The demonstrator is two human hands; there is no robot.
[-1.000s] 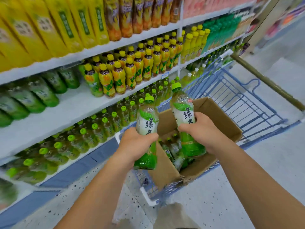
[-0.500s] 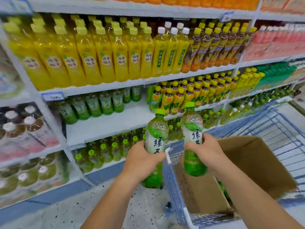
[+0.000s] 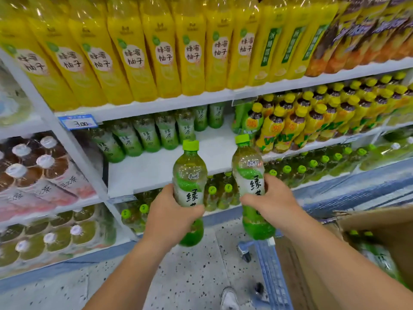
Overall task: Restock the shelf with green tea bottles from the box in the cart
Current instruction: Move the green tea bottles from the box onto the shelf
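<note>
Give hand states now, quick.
Left hand: closed around a clear plastic green-capped green tea bottle.
Right hand: closed around a second identical green tea bottle.

Speckled terrazzo floor (image 3: 190, 278) below; white shelving upright (image 3: 67, 139), blue price tag (image 3: 78, 123), tall yellow drink bottles (image 3: 161, 52) above.

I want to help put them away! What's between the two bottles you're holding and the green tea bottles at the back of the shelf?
Only bare white shelf, in the head view, between the held bottles and the back row.
</note>
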